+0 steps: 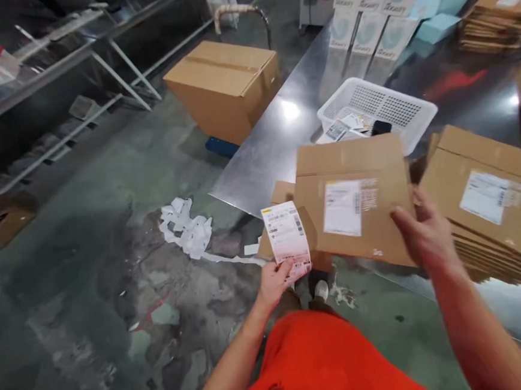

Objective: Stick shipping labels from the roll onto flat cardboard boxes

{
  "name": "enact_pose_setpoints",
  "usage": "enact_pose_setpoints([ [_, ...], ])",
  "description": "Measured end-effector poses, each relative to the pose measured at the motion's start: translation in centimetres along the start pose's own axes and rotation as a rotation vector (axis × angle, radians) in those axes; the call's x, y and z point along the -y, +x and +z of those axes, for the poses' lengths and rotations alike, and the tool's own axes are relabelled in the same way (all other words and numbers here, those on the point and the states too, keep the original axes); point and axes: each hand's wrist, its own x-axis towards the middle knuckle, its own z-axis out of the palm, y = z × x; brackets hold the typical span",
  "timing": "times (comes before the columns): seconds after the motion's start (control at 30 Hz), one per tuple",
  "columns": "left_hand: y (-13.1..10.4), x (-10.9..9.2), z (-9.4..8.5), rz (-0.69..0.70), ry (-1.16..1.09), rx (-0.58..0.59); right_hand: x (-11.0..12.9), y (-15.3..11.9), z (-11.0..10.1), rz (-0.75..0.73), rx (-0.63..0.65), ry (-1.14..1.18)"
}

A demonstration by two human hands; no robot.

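So the left hand [275, 284] is pinching a printed shipping label [285, 232] low down, probably leaving the print readable, while the right hand [428, 236] is gripping a labelled cardboard carton [373, 223], seemingly steadying it, with stacked cartons [516, 229] sitting right of that hand and a white perforated basket [393, 107] beyond it.

The bare left hand [274, 283] is closed in a pinch, its bare forearm [242, 337] slanting from the near side toward the far right. Farther right, the bare right hand [430, 236] grips with thumb pointing left, its bare forearm [471, 316] angling far and left. An orange-red-shirted torso [325, 361] sits between.
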Motion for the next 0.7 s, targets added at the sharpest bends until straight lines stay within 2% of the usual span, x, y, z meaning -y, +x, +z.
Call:
enact_pose_setpoints([
  [0.1, -0.6, 2.3, 1.3, -0.088, 0.099, 0.201, 1.5, 2.2, -11.3, -0.061, -0.275, -0.134],
  [0.17, 0.1, 4.5, 1.8, -0.171, 0.203, 0.287, 0.3, 3.9, -18.5, -0.070, -0.357, -0.315],
  [0.2, 0.7, 5.6, 2.0, -0.201, 0.250, 0.310, -0.8, 4.8, -21.5, -0.058, -0.337, -0.434],
  [0.27, 2.2, 7.0, 2.6, -0.208, 0.311, 0.311, -2.9, 6.4, -25.4, -0.098, -0.308, -0.691],
  [0.3, 3.1, 7.3, 3.0, -0.197, 0.330, 0.301, -3.6, 6.9, -26.2, -0.154, -0.303, -0.807],
  [0.33, 4.0, 7.3, 3.5, -0.181, 0.338, 0.290, -3.9, 7.1, -26.1, -0.228, -0.328, -0.896],
  [0.4, 5.5, 6.7, 4.5, -0.145, 0.335, 0.269, -3.5, 6.8, -23.5, -0.354, -0.366, -0.952],
  [0.47, 6.6, 5.7, 5.1, -0.125, 0.328, 0.251, -2.1, 5.5, -18.3, -0.387, -0.276, -0.842],
  [0.57, 6.7, 4.3, 5.2, -0.119, 0.306, 0.242, -0.7, 3.2, -8.4, -0.367, 0.114, -0.529],
  [0.63, 5.6, 3.8, 4.9, -0.123, 0.288, 0.244, -0.9, 2.2, -2.1, -0.405, 0.395, -0.386],
  [0.7, 3.9, 3.5, 4.3, -0.122, 0.243, 0.275, -1.7, 1.9, 3.1, -0.360, 0.637, -0.273],
])
